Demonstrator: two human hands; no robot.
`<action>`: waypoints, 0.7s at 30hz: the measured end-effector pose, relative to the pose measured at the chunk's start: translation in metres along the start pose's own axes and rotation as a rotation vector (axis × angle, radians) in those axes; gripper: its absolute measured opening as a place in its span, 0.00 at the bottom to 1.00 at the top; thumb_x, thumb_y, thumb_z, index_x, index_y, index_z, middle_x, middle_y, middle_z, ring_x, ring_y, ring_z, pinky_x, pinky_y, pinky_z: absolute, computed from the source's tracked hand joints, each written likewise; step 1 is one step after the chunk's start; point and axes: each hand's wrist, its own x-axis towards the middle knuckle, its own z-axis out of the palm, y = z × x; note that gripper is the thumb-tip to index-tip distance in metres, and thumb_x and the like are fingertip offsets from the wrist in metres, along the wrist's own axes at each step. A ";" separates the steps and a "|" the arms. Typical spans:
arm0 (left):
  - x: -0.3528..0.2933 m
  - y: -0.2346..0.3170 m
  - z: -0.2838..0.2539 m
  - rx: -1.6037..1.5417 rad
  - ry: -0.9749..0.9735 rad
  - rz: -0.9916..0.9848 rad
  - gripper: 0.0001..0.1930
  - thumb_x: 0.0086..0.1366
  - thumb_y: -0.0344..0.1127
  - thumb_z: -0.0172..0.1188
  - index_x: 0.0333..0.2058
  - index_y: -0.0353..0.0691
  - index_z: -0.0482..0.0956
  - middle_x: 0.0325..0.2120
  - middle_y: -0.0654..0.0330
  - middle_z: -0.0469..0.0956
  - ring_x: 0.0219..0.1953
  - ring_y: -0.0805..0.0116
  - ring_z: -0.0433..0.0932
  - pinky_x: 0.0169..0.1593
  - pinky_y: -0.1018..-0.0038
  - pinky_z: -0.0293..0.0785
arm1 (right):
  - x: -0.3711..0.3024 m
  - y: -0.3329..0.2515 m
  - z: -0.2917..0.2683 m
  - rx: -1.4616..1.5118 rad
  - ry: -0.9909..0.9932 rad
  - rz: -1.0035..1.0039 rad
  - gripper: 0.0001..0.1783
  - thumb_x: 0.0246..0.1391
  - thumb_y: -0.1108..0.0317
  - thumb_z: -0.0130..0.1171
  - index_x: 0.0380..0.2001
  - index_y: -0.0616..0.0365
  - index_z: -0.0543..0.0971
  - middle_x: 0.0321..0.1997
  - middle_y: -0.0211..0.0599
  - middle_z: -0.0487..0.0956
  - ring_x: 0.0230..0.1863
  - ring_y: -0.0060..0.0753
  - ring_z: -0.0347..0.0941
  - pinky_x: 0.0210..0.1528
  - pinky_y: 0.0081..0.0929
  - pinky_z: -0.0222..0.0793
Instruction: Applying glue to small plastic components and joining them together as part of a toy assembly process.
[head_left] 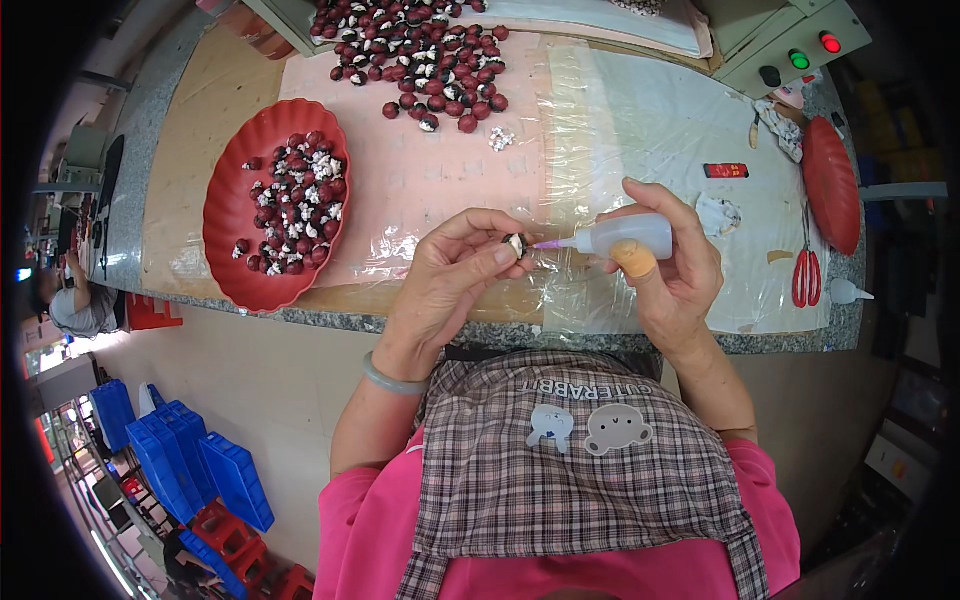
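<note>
Between the thumb and fingers of my left hand is a small dark ball with a white patch. My right hand grips a translucent squeeze bottle, held sideways; a tan cover wraps the thumb tip. The bottle's thin purple nozzle points left, its tip at or very near the ball; contact is too small to make out. To the left, a red scalloped tray holds many dark red, black and white balls. A larger heap of similar balls lies at the far middle.
A small white cluster lies near the heap. On the right are a red-and-black packet, crumpled white tissue, red-handled scissors, another nozzle bottle and a red dish. A control box stands behind.
</note>
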 end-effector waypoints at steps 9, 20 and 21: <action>0.001 -0.001 -0.001 0.009 -0.008 -0.015 0.11 0.62 0.22 0.57 0.43 0.32 0.75 0.37 0.56 0.77 0.37 0.70 0.78 0.44 0.77 0.76 | 0.001 0.000 0.003 -0.050 -0.008 -0.009 0.23 0.51 0.65 0.64 0.49 0.65 0.74 0.36 0.44 0.80 0.36 0.32 0.79 0.38 0.23 0.74; 0.002 0.000 -0.008 -0.036 -0.029 -0.033 0.11 0.62 0.24 0.57 0.43 0.32 0.75 0.35 0.57 0.78 0.35 0.73 0.78 0.40 0.80 0.76 | 0.004 0.008 0.001 -0.210 -0.049 -0.277 0.21 0.44 0.69 0.68 0.42 0.63 0.76 0.34 0.41 0.81 0.33 0.32 0.79 0.32 0.21 0.73; 0.002 0.000 -0.008 -0.036 -0.030 -0.031 0.11 0.62 0.24 0.57 0.43 0.32 0.75 0.35 0.57 0.78 0.35 0.73 0.78 0.40 0.80 0.76 | 0.004 0.009 0.001 -0.202 -0.055 -0.273 0.19 0.44 0.70 0.69 0.41 0.63 0.77 0.34 0.41 0.81 0.32 0.32 0.79 0.32 0.21 0.73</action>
